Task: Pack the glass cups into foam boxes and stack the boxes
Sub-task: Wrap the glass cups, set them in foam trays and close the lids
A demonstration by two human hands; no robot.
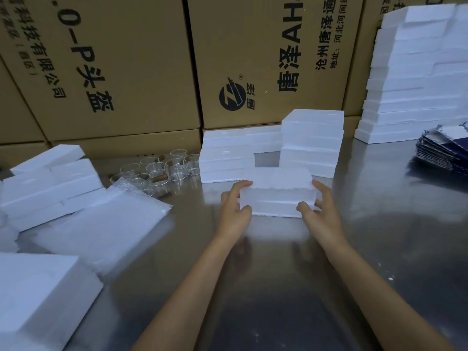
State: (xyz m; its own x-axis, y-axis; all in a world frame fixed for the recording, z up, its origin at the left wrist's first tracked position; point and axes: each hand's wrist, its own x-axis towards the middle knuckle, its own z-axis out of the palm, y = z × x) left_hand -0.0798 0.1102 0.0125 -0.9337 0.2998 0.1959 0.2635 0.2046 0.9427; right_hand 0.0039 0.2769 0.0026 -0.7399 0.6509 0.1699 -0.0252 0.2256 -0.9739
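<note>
While my left hand (234,202) and right hand (319,206) clasp the two ends of one closed foam box (277,192), fingers curled around it, it sits on the steel table (291,274) before two stacks of foam boxes (273,148). Roughly ten glass cups (162,171) stand clustered to the left, exact count uncertain. Cardboard cartons (152,72) behind read "唐泽" and "头盔". One taller foam stack (415,77) stands far right.
</note>
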